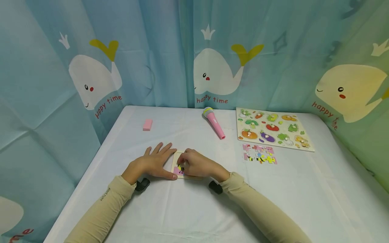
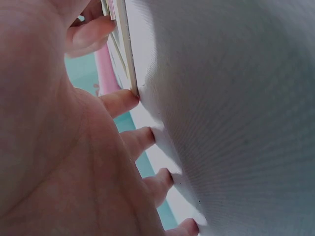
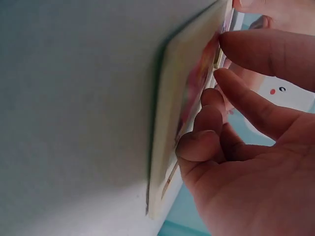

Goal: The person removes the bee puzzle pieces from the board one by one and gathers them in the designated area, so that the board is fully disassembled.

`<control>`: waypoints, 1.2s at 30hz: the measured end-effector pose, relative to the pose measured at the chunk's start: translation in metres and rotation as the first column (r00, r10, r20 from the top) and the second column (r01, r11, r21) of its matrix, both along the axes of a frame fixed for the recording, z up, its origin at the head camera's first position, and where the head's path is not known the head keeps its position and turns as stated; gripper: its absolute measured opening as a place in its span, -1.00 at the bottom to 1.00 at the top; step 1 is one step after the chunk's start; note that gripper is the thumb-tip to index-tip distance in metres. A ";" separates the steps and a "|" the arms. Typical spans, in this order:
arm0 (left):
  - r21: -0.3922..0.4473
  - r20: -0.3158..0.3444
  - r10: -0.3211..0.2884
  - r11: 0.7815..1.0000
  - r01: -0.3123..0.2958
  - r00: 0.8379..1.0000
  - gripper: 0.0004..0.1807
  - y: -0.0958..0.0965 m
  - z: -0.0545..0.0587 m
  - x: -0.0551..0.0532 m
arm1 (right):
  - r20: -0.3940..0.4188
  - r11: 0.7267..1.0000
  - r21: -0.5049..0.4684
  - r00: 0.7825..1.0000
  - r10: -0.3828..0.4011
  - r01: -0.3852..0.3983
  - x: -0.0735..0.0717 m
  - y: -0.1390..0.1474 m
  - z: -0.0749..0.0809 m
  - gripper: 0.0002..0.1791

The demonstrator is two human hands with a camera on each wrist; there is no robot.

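Observation:
A small wooden jigsaw tray (image 1: pixel 175 161) with a pale rim lies on the table, part of its pink picture (image 1: pixel 177 171) showing. My left hand (image 1: pixel 158 164) is spread at its left side, thumb at the near corner and index finger at the far corner. In the left wrist view, the index fingertip (image 2: pixel 130 100) touches the tray's edge. My right hand (image 1: pixel 197 163) is over the tray, its thumb and index finger pinching a puzzle piece (image 3: pixel 217 58) at the picture's surface. That piece is mostly hidden by the fingers. The other right fingers are curled against the tray.
Several loose jigsaw pieces (image 1: pixel 259 154) lie to the right, below a vegetable peg board (image 1: pixel 275 130). A pink toy microphone (image 1: pixel 215 124) lies behind the hands. At the back left is a pink block (image 1: pixel 147 125). A whale-print curtain (image 1: pixel 170 54) hangs behind the white table.

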State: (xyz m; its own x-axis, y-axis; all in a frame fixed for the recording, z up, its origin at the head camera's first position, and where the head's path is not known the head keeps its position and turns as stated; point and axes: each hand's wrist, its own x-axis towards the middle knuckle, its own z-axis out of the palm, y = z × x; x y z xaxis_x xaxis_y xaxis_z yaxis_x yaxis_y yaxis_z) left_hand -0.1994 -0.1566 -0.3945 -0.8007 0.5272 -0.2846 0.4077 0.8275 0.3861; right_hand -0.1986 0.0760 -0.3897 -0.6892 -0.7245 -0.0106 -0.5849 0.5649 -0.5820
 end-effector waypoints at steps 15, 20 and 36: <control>-0.014 0.009 0.002 1.000 -0.002 1.000 0.24 0.001 0.002 0.000 | -0.003 0.997 -0.072 1.000 0.010 -0.010 -0.002 -0.003 -0.002 -0.69; -0.016 0.005 0.004 1.000 -0.004 1.000 0.25 0.001 0.002 0.000 | 0.070 0.990 -0.143 0.997 0.013 -0.003 -0.002 -0.003 -0.003 -0.68; -0.017 0.004 -0.003 1.000 0.003 1.000 0.24 0.000 0.001 0.000 | 0.193 0.971 -0.206 0.978 -0.079 0.120 0.006 -0.002 -0.001 -0.84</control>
